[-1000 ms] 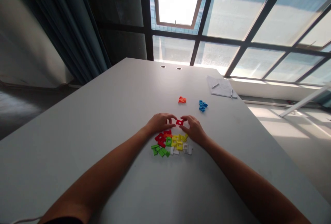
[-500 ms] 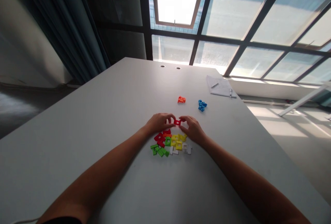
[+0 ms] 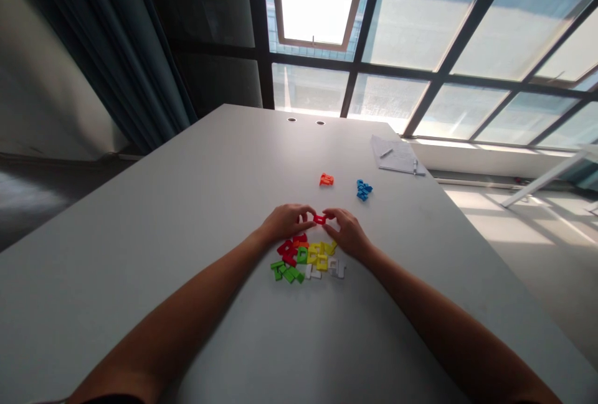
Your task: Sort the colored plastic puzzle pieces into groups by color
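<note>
A small red plastic piece is pinched between my left hand and my right hand, just above the grey table. Fingers of both hands are curled onto it from either side. Right below my hands lies a heap of flat plastic pieces in red, yellow, green and white. Farther out on the table sit a small orange cluster and a blue cluster.
A sheet of paper with a pen lies at the table's far right corner. Two round cable holes mark the far edge. Large windows rise beyond the table; a dark curtain hangs at the left.
Both hands have stayed on the red piece, turning it slightly so it looks flatter. The view has shifted a little; the pile has not moved.
</note>
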`<state>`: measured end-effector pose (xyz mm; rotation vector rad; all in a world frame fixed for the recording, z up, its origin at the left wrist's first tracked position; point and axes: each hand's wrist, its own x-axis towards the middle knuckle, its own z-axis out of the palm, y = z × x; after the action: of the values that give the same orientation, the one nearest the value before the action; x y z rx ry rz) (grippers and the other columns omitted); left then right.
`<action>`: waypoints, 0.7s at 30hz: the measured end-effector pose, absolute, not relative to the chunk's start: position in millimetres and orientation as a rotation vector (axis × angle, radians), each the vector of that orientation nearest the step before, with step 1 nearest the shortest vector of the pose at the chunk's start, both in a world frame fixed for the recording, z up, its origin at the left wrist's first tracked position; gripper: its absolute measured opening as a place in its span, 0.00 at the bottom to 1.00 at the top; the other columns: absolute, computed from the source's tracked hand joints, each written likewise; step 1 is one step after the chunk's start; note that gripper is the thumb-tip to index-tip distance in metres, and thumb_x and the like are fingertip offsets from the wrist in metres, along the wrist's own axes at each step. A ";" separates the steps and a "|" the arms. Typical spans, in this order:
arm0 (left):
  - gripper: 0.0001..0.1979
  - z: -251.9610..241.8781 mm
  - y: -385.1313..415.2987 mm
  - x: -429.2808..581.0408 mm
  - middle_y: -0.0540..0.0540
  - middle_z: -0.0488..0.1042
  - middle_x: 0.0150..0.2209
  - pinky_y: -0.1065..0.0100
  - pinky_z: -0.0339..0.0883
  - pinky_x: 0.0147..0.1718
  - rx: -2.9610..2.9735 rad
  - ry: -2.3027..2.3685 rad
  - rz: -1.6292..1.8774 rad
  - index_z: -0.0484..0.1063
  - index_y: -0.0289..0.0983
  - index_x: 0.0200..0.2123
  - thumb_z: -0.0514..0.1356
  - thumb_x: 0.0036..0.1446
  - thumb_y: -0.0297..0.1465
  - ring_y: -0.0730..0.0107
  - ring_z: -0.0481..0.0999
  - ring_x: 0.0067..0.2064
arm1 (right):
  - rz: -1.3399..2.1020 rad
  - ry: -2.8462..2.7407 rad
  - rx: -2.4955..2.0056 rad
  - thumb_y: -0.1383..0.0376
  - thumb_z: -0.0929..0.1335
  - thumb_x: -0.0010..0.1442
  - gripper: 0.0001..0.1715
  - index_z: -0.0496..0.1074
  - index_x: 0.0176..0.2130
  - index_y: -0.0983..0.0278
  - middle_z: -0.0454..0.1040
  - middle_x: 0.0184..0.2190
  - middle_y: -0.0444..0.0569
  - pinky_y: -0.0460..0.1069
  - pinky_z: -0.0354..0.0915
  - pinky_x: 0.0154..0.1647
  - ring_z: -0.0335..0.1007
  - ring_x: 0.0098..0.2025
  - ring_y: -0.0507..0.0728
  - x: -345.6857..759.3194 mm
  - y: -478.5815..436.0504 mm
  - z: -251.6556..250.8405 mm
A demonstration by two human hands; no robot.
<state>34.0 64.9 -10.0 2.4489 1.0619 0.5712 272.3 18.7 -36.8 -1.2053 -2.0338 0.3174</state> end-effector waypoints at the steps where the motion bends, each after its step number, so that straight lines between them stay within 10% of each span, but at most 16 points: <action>1: 0.15 -9.9 64.5 34.2 0.53 0.81 0.35 0.72 0.64 0.33 2.449 1.063 0.568 0.78 0.46 0.47 0.61 0.63 0.46 0.72 0.77 0.31 | 0.321 -2.029 -1.201 0.66 0.70 0.64 0.15 0.74 0.51 0.62 0.79 0.42 0.52 0.56 0.71 0.50 0.75 0.44 0.60 272.2 18.6 -36.5; 21: 0.18 -15.3 88.8 8.3 0.45 0.79 0.35 0.67 0.66 0.34 2.317 1.863 0.659 0.74 0.41 0.39 0.60 0.62 0.50 0.61 0.77 0.35 | 0.323 -2.081 -1.192 0.71 0.68 0.63 0.10 0.76 0.44 0.61 0.80 0.42 0.52 0.56 0.69 0.52 0.75 0.45 0.60 271.2 18.4 -32.8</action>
<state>8.3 88.8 -15.3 2.3168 1.8627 0.6594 271.2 18.4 -32.8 -1.1918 -2.0810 0.3227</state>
